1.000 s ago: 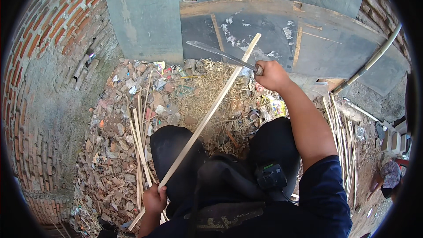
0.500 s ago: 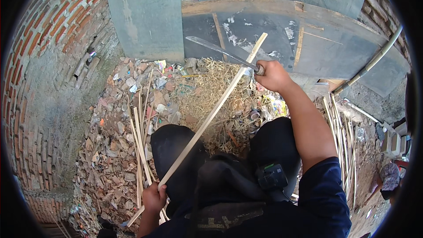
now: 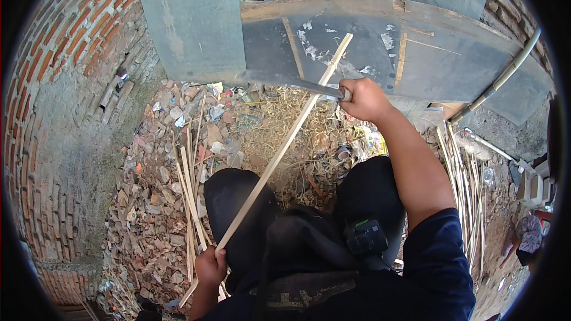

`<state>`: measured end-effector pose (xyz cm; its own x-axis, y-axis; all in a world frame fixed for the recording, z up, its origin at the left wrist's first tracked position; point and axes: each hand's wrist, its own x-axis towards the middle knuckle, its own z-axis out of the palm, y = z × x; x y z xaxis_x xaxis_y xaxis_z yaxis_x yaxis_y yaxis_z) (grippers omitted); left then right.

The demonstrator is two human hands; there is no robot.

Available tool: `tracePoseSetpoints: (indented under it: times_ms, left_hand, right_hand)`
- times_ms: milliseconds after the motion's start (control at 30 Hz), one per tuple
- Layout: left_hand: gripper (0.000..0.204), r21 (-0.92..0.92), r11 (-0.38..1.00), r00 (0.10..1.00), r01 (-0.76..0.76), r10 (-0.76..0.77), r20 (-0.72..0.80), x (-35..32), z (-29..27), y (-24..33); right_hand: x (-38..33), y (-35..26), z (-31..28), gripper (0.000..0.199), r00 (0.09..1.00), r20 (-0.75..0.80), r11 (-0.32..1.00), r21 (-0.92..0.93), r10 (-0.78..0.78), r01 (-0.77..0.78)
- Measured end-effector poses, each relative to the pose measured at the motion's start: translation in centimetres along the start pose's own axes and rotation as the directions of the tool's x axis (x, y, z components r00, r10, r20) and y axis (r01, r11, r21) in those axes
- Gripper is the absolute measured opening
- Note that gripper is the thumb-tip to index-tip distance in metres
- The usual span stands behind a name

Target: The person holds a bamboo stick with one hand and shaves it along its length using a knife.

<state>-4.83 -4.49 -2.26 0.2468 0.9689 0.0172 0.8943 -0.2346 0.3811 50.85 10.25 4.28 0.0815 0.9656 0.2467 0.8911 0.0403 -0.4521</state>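
My left hand (image 3: 210,266) is closed around the near end of a long pale wooden strip (image 3: 266,173), possibly split bamboo. The strip slants up to the right, passing over my left knee (image 3: 232,190). Beyond my right knee, my right hand (image 3: 363,100) grips the handle of a machete (image 3: 302,84). Its blade points left and crosses the strip not far below the far end. Motion blurs the blade toward its tip, and I cannot tell how deep its edge sits against the wood.
Curled shavings (image 3: 285,113) lie on rubble-strewn ground ahead. More strips (image 3: 189,202) rest at my left, and a bundle of strips (image 3: 461,184) at my right. Grey panels (image 3: 351,41) stand in front, a brick wall (image 3: 53,142) on the left. Another person (image 3: 526,235) appears at the far right.
The machete's blade has swung its tip down toward me and now lies nearer level. My right hand has shifted slightly left. The strip's far end has moved a little up and left.
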Motion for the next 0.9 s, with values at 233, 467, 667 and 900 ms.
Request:
tracePoseSetpoints:
  times_ms: [233, 467, 667, 900]
  left_hand:
    - [0.039, -0.037, 0.999, 1.0, -0.003, 0.002, -0.023, 0.5, 1.0, -0.4]
    - [0.037, 0.064, 0.998, 1.0, -0.018, 0.019, -0.014, 0.1, 0.1, -0.1]
    - [0.035, 0.012, 1.0, 0.998, 0.002, -0.001, -0.058, 0.5, 0.9, 0.2]
    - [0.037, 0.133, 0.991, 0.998, -0.011, 0.019, -0.064, -0.2, 0.0, -0.2]
  right_hand:
    - [0.7, 2.6, 0.6, 0.023, 0.971, -0.054, 0.973, 0.028, 0.232, -0.231]
    - [0.2, 0.4, 0.1, 0.023, 0.983, 0.026, 0.975, 0.126, 0.182, -0.184]
    - [0.6, 2.6, -0.1, 0.023, 0.942, 0.104, 0.947, 0.001, 0.32, -0.322]
    - [0.3, 2.1, 0.4, 0.025, 0.976, 0.05, 0.977, 0.024, 0.21, -0.212]
